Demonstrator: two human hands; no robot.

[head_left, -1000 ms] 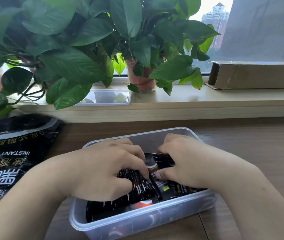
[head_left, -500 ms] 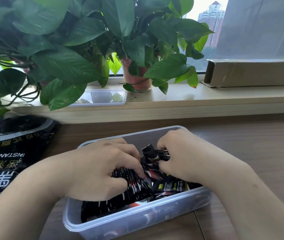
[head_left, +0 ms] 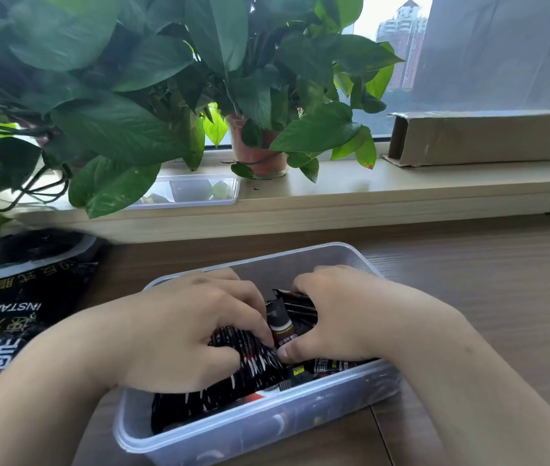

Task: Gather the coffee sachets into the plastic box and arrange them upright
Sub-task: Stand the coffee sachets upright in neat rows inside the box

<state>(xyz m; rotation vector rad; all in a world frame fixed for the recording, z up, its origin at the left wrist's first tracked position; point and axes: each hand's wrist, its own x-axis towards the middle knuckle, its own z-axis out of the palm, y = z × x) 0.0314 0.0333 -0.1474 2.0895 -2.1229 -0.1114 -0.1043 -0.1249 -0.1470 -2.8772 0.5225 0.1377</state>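
Observation:
A clear plastic box [head_left: 303, 257] sits on the wooden table in front of me, filled with several black coffee sachets [head_left: 253, 375]. Both hands are inside the box. My left hand [head_left: 186, 327] presses on a packed row of sachets standing on edge at the left. My right hand [head_left: 344, 317] grips a bunch of sachets at the right, thumb low against them. One sachet [head_left: 278, 319] stands up between the two hands. The sachets under my palms are hidden.
A large black instant-coffee bag [head_left: 14, 307] lies on the table at the left. Behind the box runs a wooden sill [head_left: 401, 186] with potted plants [head_left: 256, 153], a clear lid or tray [head_left: 196, 191] and a long cardboard box [head_left: 488, 137]. Bare table extends to the right.
Both hands have shifted slightly within the box, squeezing the sachets together; one sachet between them has been tipped up toward upright. The view moved a little.

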